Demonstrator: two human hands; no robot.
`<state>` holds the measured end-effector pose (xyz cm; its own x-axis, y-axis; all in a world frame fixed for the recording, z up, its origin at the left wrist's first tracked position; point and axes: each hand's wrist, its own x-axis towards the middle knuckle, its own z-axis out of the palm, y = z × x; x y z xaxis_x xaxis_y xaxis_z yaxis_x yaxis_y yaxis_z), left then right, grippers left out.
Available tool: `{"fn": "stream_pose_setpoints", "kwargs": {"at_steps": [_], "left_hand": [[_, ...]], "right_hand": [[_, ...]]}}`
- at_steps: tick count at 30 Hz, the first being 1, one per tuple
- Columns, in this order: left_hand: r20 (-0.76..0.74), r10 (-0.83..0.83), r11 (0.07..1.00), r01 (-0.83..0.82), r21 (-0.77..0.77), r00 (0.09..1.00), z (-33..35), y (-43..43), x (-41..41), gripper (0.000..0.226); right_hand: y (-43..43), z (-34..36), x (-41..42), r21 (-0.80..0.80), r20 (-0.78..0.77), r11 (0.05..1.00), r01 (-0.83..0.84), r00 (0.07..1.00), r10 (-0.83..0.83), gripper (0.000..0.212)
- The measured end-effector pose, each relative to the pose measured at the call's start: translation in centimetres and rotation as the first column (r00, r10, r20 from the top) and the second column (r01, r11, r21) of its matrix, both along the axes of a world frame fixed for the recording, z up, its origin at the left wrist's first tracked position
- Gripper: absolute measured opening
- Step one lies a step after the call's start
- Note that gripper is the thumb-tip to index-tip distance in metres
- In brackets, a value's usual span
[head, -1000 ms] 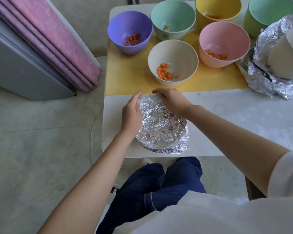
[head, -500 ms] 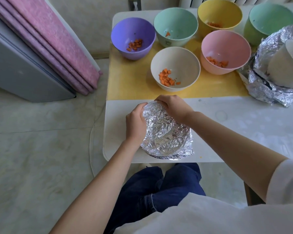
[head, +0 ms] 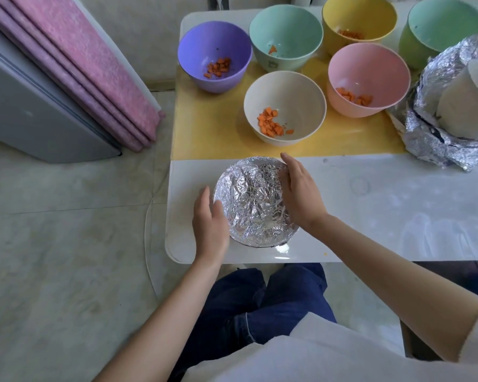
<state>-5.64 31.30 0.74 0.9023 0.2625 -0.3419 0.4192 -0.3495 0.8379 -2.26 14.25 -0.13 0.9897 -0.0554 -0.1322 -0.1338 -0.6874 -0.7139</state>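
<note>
foil bowl (head: pixel 254 205) sits at frame centre on the white table (head: pixel 384 216), just above its near edge and just below the yellow mat (head: pixel 210 133). left hand (head: pixel 209 224) and right hand (head: pixel 301 194), fingers straight, flank and touch it. bare tabletop spreads to the right. mint bowl (head: pixel 286 37) at the top bears a small mark, unreadable.

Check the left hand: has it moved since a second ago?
Yes. The left hand slid back toward the person, away from the yellow mat, along the left side of the foil-covered bowl.
</note>
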Motion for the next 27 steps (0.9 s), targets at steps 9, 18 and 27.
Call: {"fn": "stream_pose_setpoints", "kwargs": {"at_steps": [9, 18, 27], "left_hand": [[0.196, -0.280, 0.953, 0.247, 0.177, 0.940, -0.6, 0.1, 4.9, 0.034], [0.261, -0.197, 0.963, 0.137, 0.233, 0.945, -1.3, -0.3, 4.8, 0.034], [0.197, -0.228, 0.948, 0.172, 0.266, 0.953, -1.3, -0.5, 4.4, 0.029]], "right_hand": [[-0.2, -0.4, 0.5, 0.104, -0.011, 0.991, 0.081, 0.997, -0.080, 0.035], [-0.3, -0.8, 0.5, 0.102, 0.023, 0.988, 0.118, 0.992, -0.121, 0.029], [-0.9, -0.3, 1.2, -0.085, 0.005, 0.993, -0.087, 0.996, 0.088, 0.036]]}}
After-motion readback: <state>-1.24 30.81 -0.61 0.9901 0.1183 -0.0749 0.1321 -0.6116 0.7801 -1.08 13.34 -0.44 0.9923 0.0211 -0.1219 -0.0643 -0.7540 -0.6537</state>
